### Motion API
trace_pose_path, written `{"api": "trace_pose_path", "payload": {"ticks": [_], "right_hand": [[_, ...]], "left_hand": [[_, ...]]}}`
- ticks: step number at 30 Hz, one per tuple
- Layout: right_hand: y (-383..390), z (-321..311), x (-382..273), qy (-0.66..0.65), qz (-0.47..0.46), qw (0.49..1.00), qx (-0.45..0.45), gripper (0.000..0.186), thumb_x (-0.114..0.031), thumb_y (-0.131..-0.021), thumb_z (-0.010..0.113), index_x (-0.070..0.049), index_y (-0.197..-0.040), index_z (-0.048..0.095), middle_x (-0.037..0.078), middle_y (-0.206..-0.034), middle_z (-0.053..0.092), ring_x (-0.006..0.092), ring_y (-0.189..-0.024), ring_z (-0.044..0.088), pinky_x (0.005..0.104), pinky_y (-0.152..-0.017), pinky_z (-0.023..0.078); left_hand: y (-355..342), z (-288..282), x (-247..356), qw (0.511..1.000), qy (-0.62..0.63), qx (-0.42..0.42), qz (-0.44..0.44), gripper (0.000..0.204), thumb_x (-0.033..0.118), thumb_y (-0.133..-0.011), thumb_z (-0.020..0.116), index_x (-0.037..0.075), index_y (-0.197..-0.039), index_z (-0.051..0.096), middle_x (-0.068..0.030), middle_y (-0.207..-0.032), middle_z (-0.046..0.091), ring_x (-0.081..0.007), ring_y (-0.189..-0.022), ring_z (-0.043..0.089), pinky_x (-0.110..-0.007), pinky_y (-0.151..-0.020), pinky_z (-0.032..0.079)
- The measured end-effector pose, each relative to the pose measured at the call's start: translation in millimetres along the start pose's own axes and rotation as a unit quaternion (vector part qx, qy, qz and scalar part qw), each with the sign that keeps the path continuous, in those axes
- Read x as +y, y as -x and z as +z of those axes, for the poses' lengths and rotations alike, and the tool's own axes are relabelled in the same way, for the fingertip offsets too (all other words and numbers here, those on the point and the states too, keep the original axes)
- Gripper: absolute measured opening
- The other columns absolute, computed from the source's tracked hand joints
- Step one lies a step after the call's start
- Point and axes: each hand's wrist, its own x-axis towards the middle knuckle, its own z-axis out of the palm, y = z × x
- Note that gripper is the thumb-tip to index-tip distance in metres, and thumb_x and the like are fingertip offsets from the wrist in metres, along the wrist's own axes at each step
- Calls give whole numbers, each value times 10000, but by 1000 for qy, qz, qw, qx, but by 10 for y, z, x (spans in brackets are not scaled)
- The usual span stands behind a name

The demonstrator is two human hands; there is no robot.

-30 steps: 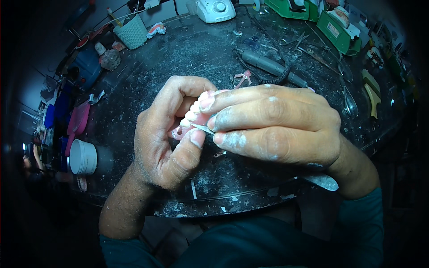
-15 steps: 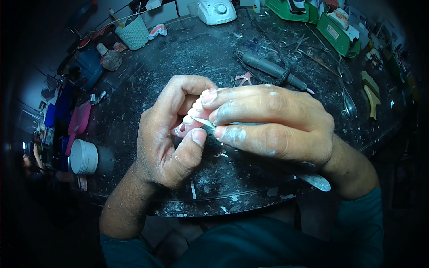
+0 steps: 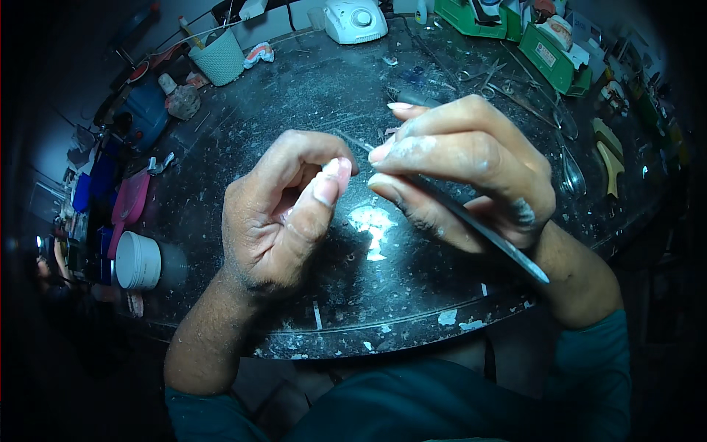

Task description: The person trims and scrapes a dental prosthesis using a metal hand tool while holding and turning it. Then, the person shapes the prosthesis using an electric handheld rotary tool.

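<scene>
A pink denture (image 3: 344,175) with pale teeth is pinched between the thumb and curled fingers of my left hand (image 3: 269,217), which covers most of it. Just to the right, my right hand (image 3: 479,166) is closed around a slim metal carving knife (image 3: 495,234). Its thin tip points up and left past the fingertips, and the flat, rounded end slants down toward my right wrist. The knife's tip is apart from the denture. White powder coats the fingers of my right hand.
A white lidless-looking tub (image 3: 138,261) and a pink scoop-like piece (image 3: 131,199) stand at left. Behind are a woven cup (image 3: 219,57), a white control box (image 3: 356,20), green bins (image 3: 549,55) and scissors (image 3: 486,76). My right hand partly hides a grey handpiece (image 3: 414,98).
My right hand has drawn away from the denture and turned, taking the carving knife's tip off the teeth. My left hand has rotated the denture, so its teeth now show less.
</scene>
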Motion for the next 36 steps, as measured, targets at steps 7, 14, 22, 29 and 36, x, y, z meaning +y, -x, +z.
{"api": "trace_pose_path", "payload": {"ticks": [7, 14, 22, 29, 36], "right_hand": [[20, 21, 78, -60, 57, 996, 37, 234, -141, -1014, 571, 51, -1098, 674, 157, -936, 713, 155, -777, 684, 278, -680, 569], [19, 98, 88, -5, 74, 997, 7, 121, -74, -893, 715, -12, -995, 735, 83, -896, 730, 138, -741, 659, 251, -625, 513], [3, 91, 60, -8, 62, 998, -33, 425, -21, -708, 835, -25, -1120, 732, 109, -981, 692, 193, -832, 662, 289, -713, 546], [44, 77, 127, 22, 83, 995, -50, 361, -132, -748, 814, -138, -1098, 723, 55, -925, 639, 219, -847, 649, 324, -727, 547], [62, 73, 200, 23, 83, 995, -50, 265, -121, -790, 790, -110, -1050, 735, 56, -892, 657, 203, -809, 669, 324, -708, 555]], "left_hand": [[-22, 35, -56, 992, -119, 39, -11, 520, 95, -754, 873, 29, -1105, 496, -32, -951, 546, -66, -822, 535, -235, -779, 478], [12, -11, -40, 997, -19, -8, -77, 388, 125, -879, 546, 6, -1236, 452, -57, -1028, 506, -111, -994, 504, -288, -915, 406], [6, 60, -62, 989, 46, -26, -135, 868, 337, -861, 667, -19, -1506, 208, -81, -1053, 574, -151, -1047, 561, -321, -985, 410], [-9, 43, -164, 995, 32, -1, -90, 824, 106, -828, 677, -7, -1499, 210, -41, -957, 559, -74, -839, 491, -231, -783, 402], [-78, 7, -129, 994, -84, 73, -10, 927, 246, -754, 772, 17, -1500, 271, -59, -1024, 575, -147, -959, 523, -287, -830, 453]]}}
